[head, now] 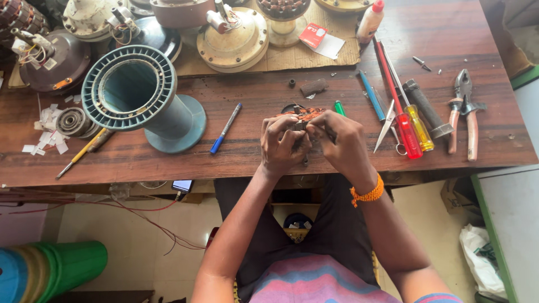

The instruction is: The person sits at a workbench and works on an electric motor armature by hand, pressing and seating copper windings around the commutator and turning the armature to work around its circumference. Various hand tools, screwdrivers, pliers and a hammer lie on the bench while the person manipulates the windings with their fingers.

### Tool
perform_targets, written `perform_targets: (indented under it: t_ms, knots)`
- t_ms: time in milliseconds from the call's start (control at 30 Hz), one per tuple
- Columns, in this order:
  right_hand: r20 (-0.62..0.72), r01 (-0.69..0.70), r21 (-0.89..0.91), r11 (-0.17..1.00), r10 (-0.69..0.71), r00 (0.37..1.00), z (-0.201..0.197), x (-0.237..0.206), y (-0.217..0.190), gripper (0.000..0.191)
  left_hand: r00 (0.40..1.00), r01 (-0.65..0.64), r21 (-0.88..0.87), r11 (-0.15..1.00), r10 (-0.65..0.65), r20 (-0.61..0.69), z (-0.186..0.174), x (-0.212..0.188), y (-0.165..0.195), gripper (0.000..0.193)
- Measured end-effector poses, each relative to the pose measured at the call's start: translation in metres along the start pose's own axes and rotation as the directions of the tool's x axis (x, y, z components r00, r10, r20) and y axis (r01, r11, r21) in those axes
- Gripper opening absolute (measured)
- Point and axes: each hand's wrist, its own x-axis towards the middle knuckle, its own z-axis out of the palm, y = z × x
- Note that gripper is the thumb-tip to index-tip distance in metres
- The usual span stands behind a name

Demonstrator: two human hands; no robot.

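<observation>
Both hands, left and right, clamped on copper-wound stator over cluttered wooden workbench.

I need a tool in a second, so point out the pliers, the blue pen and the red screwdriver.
pliers (461, 115), head view, on the pivot where the handles meet
blue pen (225, 128), head view, on the middle of the barrel
red screwdriver (409, 136), head view, on the clear red handle
</observation>
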Motion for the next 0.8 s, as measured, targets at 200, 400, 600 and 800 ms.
perform_targets:
  t_ms: [200,400,600,800]
  knots:
    - [0.089,0.002,-0.084,0.996,0.005,0.996,0.004,0.024,-0.001,0.01,0.999,0.026,-0.013,1.0,-0.025,0.024,-0.006,0.005,0.006,0.02]
    - [0.174,-0.026,-0.079,0.997,0.04,0.984,-0.002,0.038,0.0,0.011,1.0,-0.003,0.006,1.0,0.003,0.027,-0.008,0.01,0.009,0.016]
    - [0.13,-0.211,-0.09,0.973,0.222,0.966,-0.001,0.041,0.008,0.011,1.0,0.012,0.078,0.997,-0.014,0.024,-0.006,0.008,0.012,0.014]
    - [0.011,-0.213,0.016,0.977,0.213,0.977,-0.003,0.027,0.022,0.01,0.997,0.031,-0.003,1.0,-0.03,0.071,-0.004,0.007,0.009,0.03]
